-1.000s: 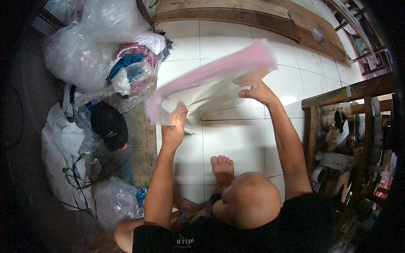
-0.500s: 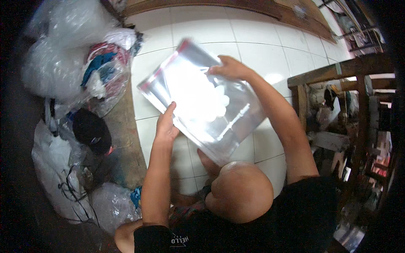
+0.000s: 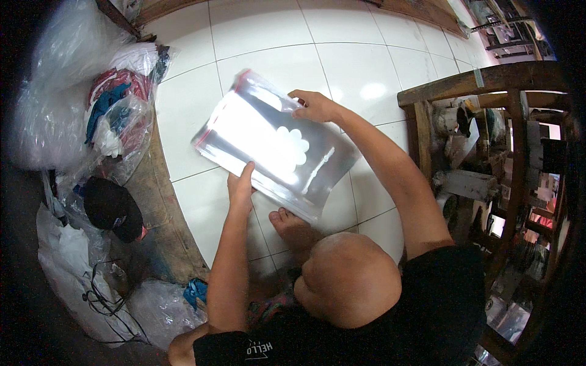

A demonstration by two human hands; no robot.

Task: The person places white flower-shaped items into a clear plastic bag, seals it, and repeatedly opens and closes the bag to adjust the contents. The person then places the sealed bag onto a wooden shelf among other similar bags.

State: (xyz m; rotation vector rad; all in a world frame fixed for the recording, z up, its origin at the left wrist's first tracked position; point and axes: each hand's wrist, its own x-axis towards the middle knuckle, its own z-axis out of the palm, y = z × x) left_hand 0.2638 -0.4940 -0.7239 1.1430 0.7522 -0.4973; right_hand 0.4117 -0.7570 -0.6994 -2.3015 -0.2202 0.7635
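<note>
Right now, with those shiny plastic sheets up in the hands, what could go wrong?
The plastic sheets look smooth, and the left grip and right grip are at opposite edges, so some layers might slide out or a corner might sag.
If any fell onto the white tile floor near the bare foot, someone might step on them and slip.

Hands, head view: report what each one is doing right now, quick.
Left hand: closed, holding the clear plastic sheets by their lower-left edge.
Right hand: closed, holding their upper-right edge.
</note>
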